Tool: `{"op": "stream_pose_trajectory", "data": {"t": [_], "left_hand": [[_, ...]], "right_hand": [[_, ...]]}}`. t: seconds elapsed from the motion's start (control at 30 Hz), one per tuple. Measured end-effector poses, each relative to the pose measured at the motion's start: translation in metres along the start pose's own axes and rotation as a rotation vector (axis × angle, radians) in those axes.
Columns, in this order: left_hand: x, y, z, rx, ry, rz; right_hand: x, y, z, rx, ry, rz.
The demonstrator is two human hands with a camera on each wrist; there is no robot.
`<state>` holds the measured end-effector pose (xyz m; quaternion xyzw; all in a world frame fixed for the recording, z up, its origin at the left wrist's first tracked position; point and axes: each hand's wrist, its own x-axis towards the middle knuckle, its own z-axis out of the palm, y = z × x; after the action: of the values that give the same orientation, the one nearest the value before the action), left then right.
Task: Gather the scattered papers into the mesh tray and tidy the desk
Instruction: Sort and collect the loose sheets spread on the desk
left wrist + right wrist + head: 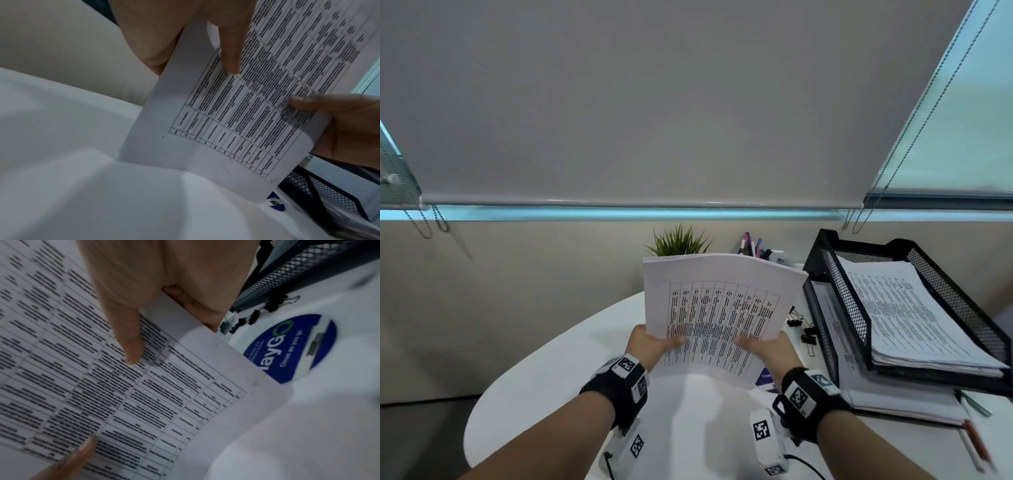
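Both hands' thumbs press the paper stack (717,308), fingers (205,308) behind.

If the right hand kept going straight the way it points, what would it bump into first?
The right hand points away from the person, toward the pen holder near the far table edge. It pinches the paper stack, so the sheets would probably arrive there first. Depth is hard to judge here.

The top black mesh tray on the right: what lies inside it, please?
Inside the top black mesh tray lies a thick pile of printed white papers. Only its top sheet and side edges show; the lower sheets and the tray's floor are covered.
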<state>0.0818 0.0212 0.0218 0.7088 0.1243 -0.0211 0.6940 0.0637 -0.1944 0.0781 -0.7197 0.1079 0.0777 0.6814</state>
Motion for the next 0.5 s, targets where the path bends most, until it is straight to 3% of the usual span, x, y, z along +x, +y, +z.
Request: {"op": "stream_pose_trajectory", "data": {"t": [0.33,0.5], "left_hand": [[-0.008,0.000,-0.007,0.104,-0.134,0.019],[-0.022,-0.019,-0.007,0.090,-0.225,-0.014]], "right_hand": [[-0.001,0.021,-0.006,-0.093,0.103,0.059],[-0.014,0.038,-0.013,-0.026,0.097,0.204]]}}
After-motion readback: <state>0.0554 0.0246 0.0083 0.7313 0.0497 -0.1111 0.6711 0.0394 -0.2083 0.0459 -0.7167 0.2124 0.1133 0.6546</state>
